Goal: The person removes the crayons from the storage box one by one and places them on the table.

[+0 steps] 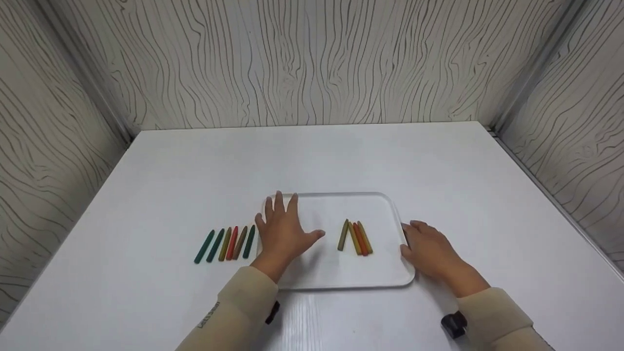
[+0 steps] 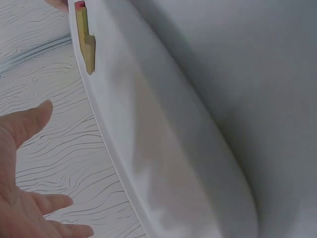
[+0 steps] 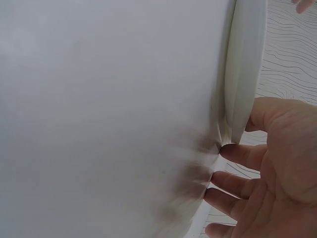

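Note:
A shallow white tray point(image 1: 336, 278) lies on the table. Over its left part my left hand point(image 1: 282, 234) is spread, fingers apart and holding nothing; the left wrist view shows a gap between that hand point(image 2: 20, 173) and the tray. At the tray's right edge my right hand point(image 1: 431, 251) pinches the rim. From the right wrist view, the thumb is at the rim point(image 3: 245, 69) and the fingertips point(image 3: 233, 151) reach its underside by the tabletop. Several crayons, olive, yellowish and orange point(image 1: 360, 239), lie in the tray, right of its middle.
Left of the tray, several crayons form a row on the white table point(image 1: 312, 161): dark green point(image 1: 204, 247), brownish and red point(image 1: 232, 243). The closest green crayon point(image 1: 249, 242) lies beside the left hand. Wood-patterned panels point(image 1: 302, 63) enclose the table's back and sides.

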### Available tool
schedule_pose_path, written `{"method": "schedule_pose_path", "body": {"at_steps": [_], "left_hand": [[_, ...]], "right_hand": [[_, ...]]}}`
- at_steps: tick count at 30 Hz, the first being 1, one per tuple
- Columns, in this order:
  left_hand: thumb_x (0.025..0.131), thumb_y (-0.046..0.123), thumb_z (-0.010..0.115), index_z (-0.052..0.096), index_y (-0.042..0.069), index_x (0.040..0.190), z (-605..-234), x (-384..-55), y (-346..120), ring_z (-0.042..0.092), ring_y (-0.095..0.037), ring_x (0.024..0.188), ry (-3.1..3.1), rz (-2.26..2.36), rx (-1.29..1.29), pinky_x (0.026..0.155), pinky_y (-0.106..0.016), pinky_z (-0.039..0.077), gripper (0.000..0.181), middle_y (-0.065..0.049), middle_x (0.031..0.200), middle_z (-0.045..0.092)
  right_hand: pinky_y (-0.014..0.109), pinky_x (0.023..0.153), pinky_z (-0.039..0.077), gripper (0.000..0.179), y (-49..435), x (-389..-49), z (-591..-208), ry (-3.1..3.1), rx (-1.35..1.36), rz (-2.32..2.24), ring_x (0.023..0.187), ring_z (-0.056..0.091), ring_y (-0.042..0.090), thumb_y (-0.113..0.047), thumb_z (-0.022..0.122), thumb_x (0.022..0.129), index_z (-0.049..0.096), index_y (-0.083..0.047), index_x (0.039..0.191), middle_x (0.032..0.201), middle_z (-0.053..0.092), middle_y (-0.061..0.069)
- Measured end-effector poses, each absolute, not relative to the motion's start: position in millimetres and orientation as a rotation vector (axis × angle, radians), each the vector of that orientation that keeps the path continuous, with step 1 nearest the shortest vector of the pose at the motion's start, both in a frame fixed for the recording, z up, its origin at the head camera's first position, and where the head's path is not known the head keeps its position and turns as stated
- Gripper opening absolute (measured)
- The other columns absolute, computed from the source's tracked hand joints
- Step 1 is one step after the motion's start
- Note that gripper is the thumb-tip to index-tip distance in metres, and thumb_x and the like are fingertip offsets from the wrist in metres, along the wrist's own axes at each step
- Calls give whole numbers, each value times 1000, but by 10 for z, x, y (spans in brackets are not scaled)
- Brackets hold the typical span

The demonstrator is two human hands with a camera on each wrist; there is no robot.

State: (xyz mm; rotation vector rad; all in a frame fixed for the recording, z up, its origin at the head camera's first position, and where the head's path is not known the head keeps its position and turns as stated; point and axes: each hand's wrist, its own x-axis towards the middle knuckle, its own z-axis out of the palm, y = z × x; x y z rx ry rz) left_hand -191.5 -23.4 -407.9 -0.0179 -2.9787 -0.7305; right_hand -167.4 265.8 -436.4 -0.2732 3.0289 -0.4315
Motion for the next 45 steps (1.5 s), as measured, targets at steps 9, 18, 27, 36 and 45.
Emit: {"method": "schedule_pose_path", "body": {"at_steps": [9,18,27,36,45], "left_hand": [[70,51,79,42,10,144,-4167,-1898,-59,24,-38,137,-3008,-722,-124,104,-60,18,92,-20,148,32],[70,50,79,48,10,140,-4229,-1872,121,40,-32,126,-3040,-665,-167,102,-54,25,86,-16,137,46],[68,47,82,53,10,135,-4270,-1866,253,47,-27,111,-3063,-631,-219,91,-45,33,82,-11,121,53],[67,42,85,58,12,131,-4297,-1871,318,49,-23,99,-3098,-641,-260,83,-40,33,75,-8,109,54],[70,36,84,63,14,126,-4302,-1897,332,51,-23,95,-3113,-711,-297,79,-39,34,63,-7,104,55]], "right_hand": [[60,101,27,52,2659,-1671,-4382,3033,-279,-425,126,36,49,-20,53,93,44,9,135,136,39,34],[60,101,26,52,2664,-1668,-4392,3026,-269,-435,127,34,50,-20,53,94,43,9,136,137,38,34],[59,101,27,52,2664,-1667,-4384,3031,-280,-430,126,35,49,-21,53,94,43,8,136,137,38,34],[59,102,25,53,2654,-1666,-4367,3020,-258,-432,128,33,49,-21,53,94,42,8,137,138,37,33],[59,102,25,52,2655,-1652,-4359,3018,-265,-449,128,34,48,-21,52,94,43,8,136,137,38,33]]}}
